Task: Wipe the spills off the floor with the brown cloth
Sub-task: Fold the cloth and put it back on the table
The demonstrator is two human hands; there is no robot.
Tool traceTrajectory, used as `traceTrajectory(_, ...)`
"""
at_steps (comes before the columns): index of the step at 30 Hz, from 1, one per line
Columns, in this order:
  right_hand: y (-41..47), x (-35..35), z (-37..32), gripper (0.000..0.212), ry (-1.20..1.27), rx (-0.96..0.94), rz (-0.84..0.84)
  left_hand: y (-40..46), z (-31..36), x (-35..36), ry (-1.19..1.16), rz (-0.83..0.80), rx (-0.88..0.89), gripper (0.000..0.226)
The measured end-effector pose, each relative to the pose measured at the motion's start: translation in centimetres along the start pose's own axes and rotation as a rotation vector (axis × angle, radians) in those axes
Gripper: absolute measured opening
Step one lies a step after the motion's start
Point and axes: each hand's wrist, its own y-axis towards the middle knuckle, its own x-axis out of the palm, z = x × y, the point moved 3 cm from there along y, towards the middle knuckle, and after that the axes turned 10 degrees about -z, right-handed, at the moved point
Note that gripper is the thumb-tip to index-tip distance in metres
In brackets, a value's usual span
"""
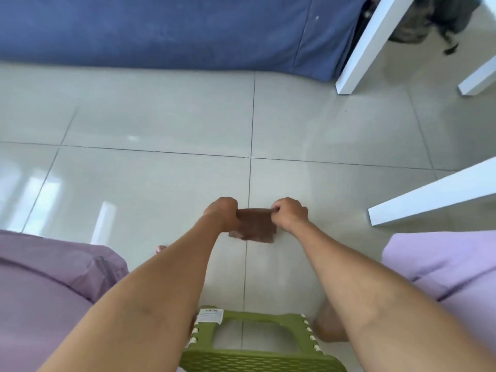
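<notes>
Head view: left hand (220, 210) and right hand (290, 213) each pinch a top corner of the brown cloth (255, 224), stretched between them. Cloth hangs down, lower edge at or just above the tiled floor (161, 116); contact unclear. Green stool (257, 353) sits between the person's knees.

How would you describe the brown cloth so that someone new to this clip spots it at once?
Start at the tiled floor in front of the blue sofa and come toward the green stool. Between them, the left hand and right hand each grip an upper corner of the cloth. It is the only brown, soft thing on the pale tiles.
</notes>
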Motion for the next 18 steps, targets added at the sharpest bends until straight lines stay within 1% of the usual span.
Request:
traceTrajectory(4,-1.4,-5.6,-2.1,0.031,0.22,-0.06,0.112,-2.2,1.6,-5.2,-0.013,0.118,0.053,0.018)
traceTrajectory(7,-2.3,-10.8,-4.0,0.03,0.381,-0.15,0.217,-4.0,3.3,-10.0,-0.024,0.231,0.096,0.009)
traceTrajectory(10,-4.1,-16.8,-5.4,0.024,0.521,-0.252,0.311,-5.7,5.6,-15.3,-0.067,0.381,0.149,0.023)
traceTrajectory(12,-5.7,-20.6,-5.6,0.017,0.644,-0.326,0.35,-7.1,7.5,-18.7,-0.106,0.46,0.205,0.02)
traceTrajectory(13,-6.5,-22.5,-5.4,0.015,0.699,-0.362,0.364,-7.9,8.6,-20.3,-0.15,0.485,0.236,0.016)
traceTrajectory(15,-8.1,-26.2,-4.4,0.014,0.747,-0.426,0.419,-9.2,11.3,-23.1,-0.309,0.496,0.313,0.01)
traceTrajectory(18,-10.6,-31.4,-2.2,0.013,0.784,-0.48,0.571,-11.0,15.7,-25.8,-0.568,0.437,0.445,0.014)
